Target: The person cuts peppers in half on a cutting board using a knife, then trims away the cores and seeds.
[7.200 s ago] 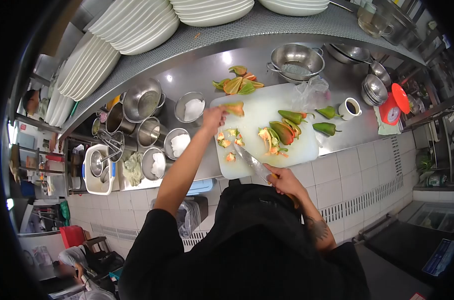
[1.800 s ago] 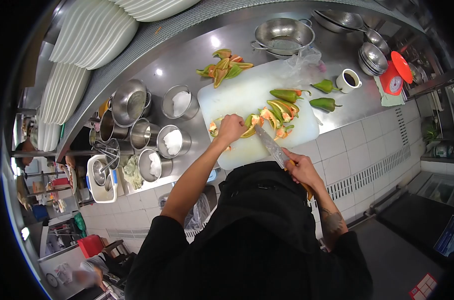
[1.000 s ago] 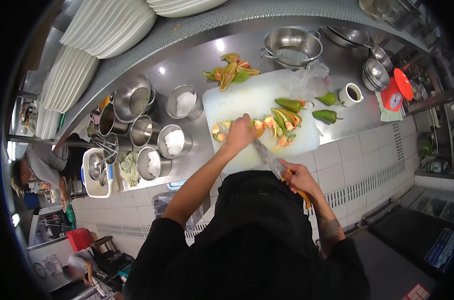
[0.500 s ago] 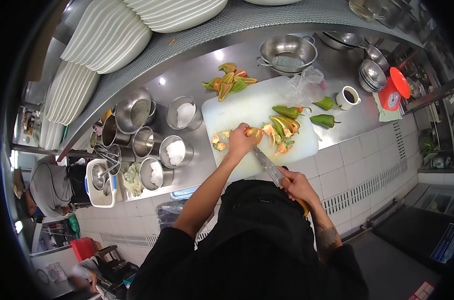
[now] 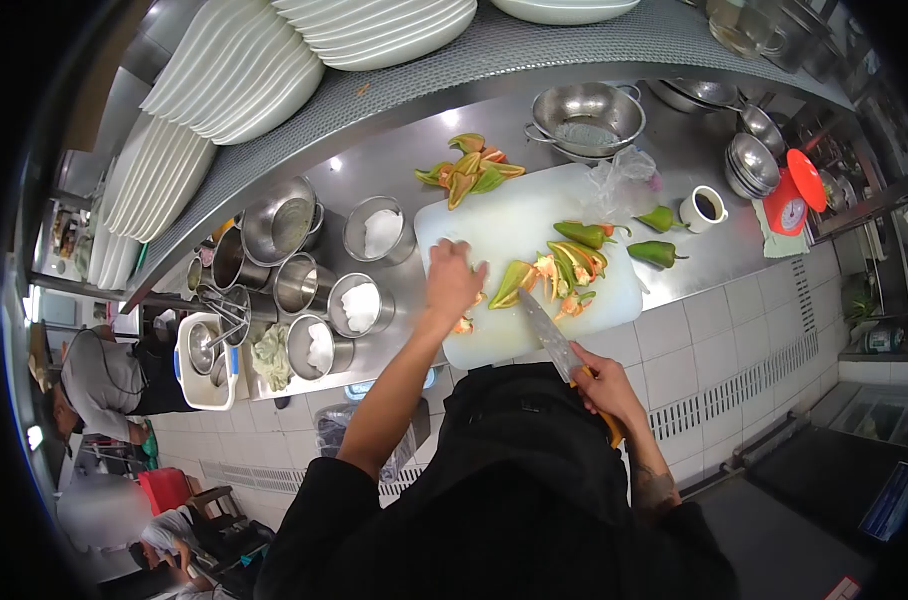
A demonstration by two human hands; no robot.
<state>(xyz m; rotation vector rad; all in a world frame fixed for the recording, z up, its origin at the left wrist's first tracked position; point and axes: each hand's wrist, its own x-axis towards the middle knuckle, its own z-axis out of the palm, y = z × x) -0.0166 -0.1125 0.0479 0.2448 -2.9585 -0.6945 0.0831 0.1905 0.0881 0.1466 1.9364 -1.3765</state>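
My right hand (image 5: 606, 388) grips the orange handle of a kitchen knife (image 5: 549, 330), whose blade points up and left over the white cutting board (image 5: 494, 215). The blade tip lies beside a cut piece of green pepper (image 5: 514, 283). My left hand (image 5: 456, 278) is over the board's left edge, fingers apart, with pepper core scraps (image 5: 464, 325) close by and partly hidden under it. Right of the knife tip lie pepper slices (image 5: 579, 262) and seedy cores. A whole pepper (image 5: 584, 233) lies behind them.
Cut peppers (image 5: 466, 172) are piled behind the board. Steel pots (image 5: 361, 305) with white contents stand at left, a colander (image 5: 586, 115) at the back. Two green peppers (image 5: 656, 254), a cup (image 5: 704, 208) and a red scale (image 5: 799, 190) are at right. Plates (image 5: 239, 70) fill the overhead shelf.
My left hand has let go of the pepper piece and moved left; the piece now lies on the board. The knife has shifted slightly right and down with my right hand.
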